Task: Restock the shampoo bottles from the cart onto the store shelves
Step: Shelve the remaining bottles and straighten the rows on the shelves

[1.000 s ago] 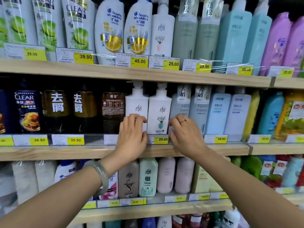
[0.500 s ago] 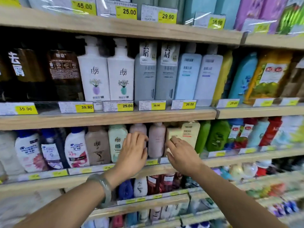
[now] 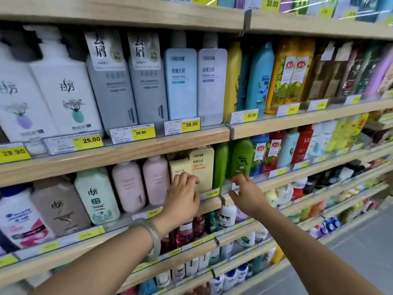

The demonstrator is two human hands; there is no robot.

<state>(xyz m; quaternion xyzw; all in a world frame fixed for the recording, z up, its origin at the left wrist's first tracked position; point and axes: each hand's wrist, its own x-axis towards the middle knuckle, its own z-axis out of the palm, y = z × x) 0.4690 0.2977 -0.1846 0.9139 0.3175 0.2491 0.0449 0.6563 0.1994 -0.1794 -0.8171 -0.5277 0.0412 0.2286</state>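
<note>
**At the third shelf down, both hands on the front row**

Against the front face of a short, square-shouldered cream-yellow plastic bottle lie the bent fingertips of the left hand. They touch the bottle and do not wrap round it, so this hand grips nothing. A pale green bangle sits on that wrist. To the right, the right hand reaches out with the thumb spread low and the fingers just at the foot of a rounded dark green plastic bottle. It too holds nothing.

Just behind and right of the short bottle stands a taller cream-yellow box-shaped bottle, and to the left two rounded pale pink bottles. All stand upright on the same light wooden shelf, behind its clear rail of yellow price tags. No cart shows, and neither hand carries fresh stock; this looks like straightening or pulling forward what already stands there.

Such bottles are likely full, so fairly heavy for their size, with stiff walls and smooth, rather slippery skins. The square one is best taken across its flat sides at mid-height. The green one wants fingers and thumb round its waist, not its cap. Neighbours stand close, so a careless nudge could topple the row.
</note>
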